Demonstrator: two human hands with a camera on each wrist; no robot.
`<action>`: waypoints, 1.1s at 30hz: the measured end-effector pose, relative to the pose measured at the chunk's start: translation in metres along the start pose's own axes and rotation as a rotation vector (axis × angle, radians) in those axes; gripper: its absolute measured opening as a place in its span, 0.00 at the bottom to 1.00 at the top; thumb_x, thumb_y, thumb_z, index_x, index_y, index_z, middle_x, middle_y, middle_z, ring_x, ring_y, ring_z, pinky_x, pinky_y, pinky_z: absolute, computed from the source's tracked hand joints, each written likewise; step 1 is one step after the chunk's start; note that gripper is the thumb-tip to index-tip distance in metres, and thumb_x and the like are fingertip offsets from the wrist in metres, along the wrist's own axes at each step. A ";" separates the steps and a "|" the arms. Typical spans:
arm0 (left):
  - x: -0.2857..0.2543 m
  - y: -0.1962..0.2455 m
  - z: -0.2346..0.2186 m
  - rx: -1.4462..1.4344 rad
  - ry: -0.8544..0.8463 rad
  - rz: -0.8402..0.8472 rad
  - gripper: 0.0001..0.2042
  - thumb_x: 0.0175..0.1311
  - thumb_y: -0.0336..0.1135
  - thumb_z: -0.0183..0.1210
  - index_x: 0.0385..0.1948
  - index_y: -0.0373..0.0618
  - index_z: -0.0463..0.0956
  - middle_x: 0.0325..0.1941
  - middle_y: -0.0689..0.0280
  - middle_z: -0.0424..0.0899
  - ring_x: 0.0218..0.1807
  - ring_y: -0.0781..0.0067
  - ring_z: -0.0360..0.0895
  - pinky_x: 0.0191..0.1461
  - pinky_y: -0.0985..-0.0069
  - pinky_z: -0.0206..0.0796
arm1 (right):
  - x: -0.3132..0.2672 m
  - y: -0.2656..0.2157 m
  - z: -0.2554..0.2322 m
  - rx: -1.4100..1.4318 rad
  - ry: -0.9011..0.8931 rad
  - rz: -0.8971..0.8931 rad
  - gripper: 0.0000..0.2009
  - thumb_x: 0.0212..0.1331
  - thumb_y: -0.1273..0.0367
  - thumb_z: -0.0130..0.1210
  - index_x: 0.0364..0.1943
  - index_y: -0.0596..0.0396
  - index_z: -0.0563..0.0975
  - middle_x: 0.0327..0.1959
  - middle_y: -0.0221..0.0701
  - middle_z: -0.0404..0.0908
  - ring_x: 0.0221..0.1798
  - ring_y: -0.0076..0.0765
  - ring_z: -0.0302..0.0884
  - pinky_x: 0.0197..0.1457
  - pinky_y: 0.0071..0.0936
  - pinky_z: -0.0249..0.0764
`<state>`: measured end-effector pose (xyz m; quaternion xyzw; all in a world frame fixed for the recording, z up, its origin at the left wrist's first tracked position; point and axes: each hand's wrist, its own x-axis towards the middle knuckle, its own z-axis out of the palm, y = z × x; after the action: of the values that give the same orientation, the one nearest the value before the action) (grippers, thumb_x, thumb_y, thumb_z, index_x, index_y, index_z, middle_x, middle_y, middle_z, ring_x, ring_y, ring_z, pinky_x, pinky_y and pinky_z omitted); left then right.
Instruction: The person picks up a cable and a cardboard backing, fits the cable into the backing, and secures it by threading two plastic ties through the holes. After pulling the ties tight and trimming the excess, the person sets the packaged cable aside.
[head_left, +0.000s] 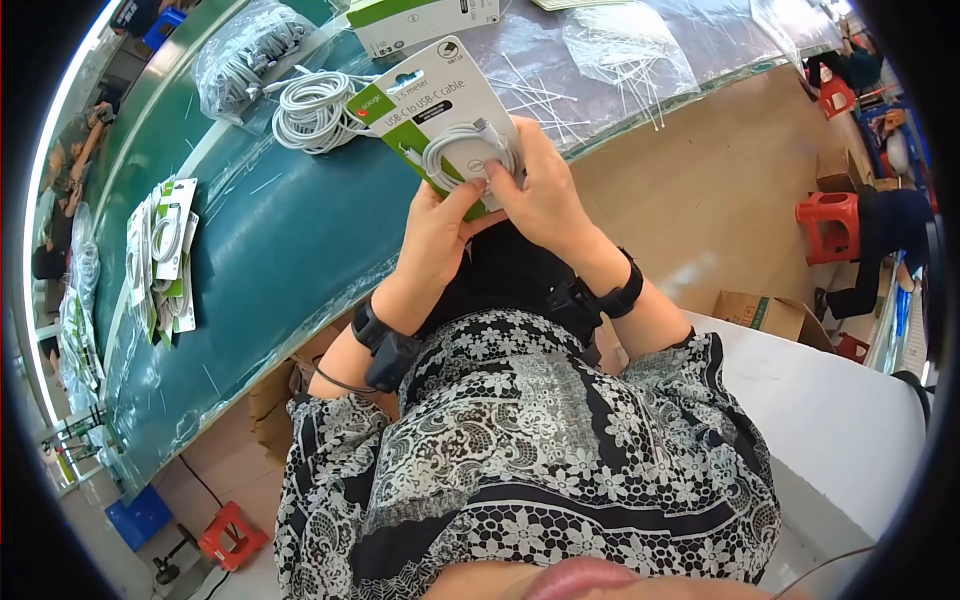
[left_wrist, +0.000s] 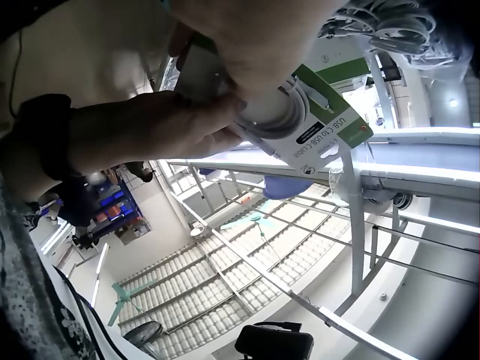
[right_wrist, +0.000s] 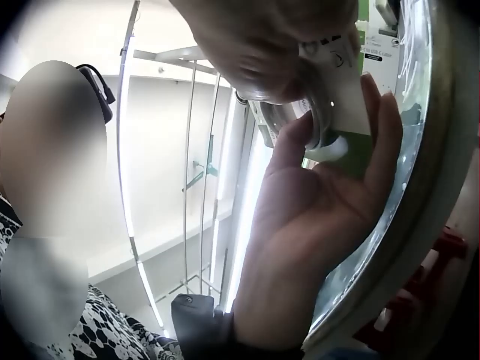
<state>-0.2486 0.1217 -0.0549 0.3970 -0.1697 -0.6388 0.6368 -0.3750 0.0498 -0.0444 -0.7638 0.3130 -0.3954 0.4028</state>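
Note:
A white and green backing card (head_left: pixel 425 95) printed "USB-C to USB-C Cable" is held up over the edge of the green table (head_left: pixel 270 250). A coiled white cable (head_left: pixel 462 150) lies on the card's front. My left hand (head_left: pixel 437 222) grips the card's lower edge, fingers behind it and thumb in front. My right hand (head_left: pixel 540 185) curls over the coil and pinches it against the card. In the left wrist view the card (left_wrist: pixel 334 127) and the coil (left_wrist: pixel 283 112) show from below. The right wrist view has the left hand (right_wrist: pixel 315 217) cupping the card (right_wrist: pixel 352 105).
A loose bundle of white cables (head_left: pixel 315 110) and a plastic bag of cables (head_left: pixel 240 60) lie on the table beyond the card. Several finished cards (head_left: pixel 160 260) are stacked at the left. A red stool (head_left: pixel 830 225), a cardboard box (head_left: pixel 770 315) and a white table (head_left: pixel 850 410) stand to the right.

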 end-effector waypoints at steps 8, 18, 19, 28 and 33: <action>-0.001 -0.009 -0.006 0.056 0.080 -0.006 0.16 0.67 0.25 0.50 0.56 0.41 0.63 0.54 0.61 0.74 0.54 0.66 0.75 0.57 0.61 0.73 | 0.008 0.025 -0.001 0.153 -0.148 0.023 0.18 0.58 0.78 0.51 0.53 0.59 0.67 0.44 0.37 0.75 0.46 0.32 0.73 0.50 0.30 0.70; -0.030 0.017 -0.031 0.201 0.085 0.055 0.16 0.68 0.28 0.51 0.56 0.38 0.63 0.53 0.57 0.75 0.52 0.61 0.78 0.52 0.60 0.77 | 0.029 0.025 -0.016 0.241 -0.160 0.186 0.12 0.58 0.74 0.56 0.46 0.58 0.74 0.35 0.33 0.79 0.44 0.29 0.77 0.51 0.30 0.71; -0.030 0.016 -0.036 0.177 0.093 0.032 0.16 0.69 0.28 0.51 0.56 0.38 0.63 0.53 0.56 0.76 0.51 0.59 0.79 0.51 0.60 0.78 | 0.041 0.044 -0.025 -0.037 -0.010 0.118 0.10 0.56 0.72 0.58 0.41 0.56 0.76 0.32 0.33 0.78 0.41 0.31 0.77 0.49 0.31 0.72; -0.028 0.009 -0.041 0.094 0.086 0.022 0.18 0.69 0.30 0.51 0.58 0.38 0.61 0.53 0.54 0.76 0.50 0.52 0.80 0.50 0.59 0.78 | 0.055 0.084 -0.045 -0.850 0.029 -0.012 0.08 0.51 0.66 0.63 0.28 0.53 0.76 0.27 0.32 0.76 0.34 0.43 0.74 0.40 0.38 0.70; -0.025 0.016 -0.036 0.075 0.053 -0.007 0.18 0.69 0.30 0.50 0.58 0.38 0.60 0.55 0.55 0.75 0.52 0.52 0.79 0.52 0.57 0.78 | 0.055 0.074 -0.051 -0.703 0.047 -0.017 0.07 0.53 0.69 0.61 0.29 0.56 0.75 0.28 0.34 0.77 0.34 0.43 0.75 0.39 0.36 0.71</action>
<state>-0.2149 0.1544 -0.0591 0.4379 -0.1752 -0.6234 0.6237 -0.4037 -0.0485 -0.0705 -0.8490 0.4327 -0.2846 0.1046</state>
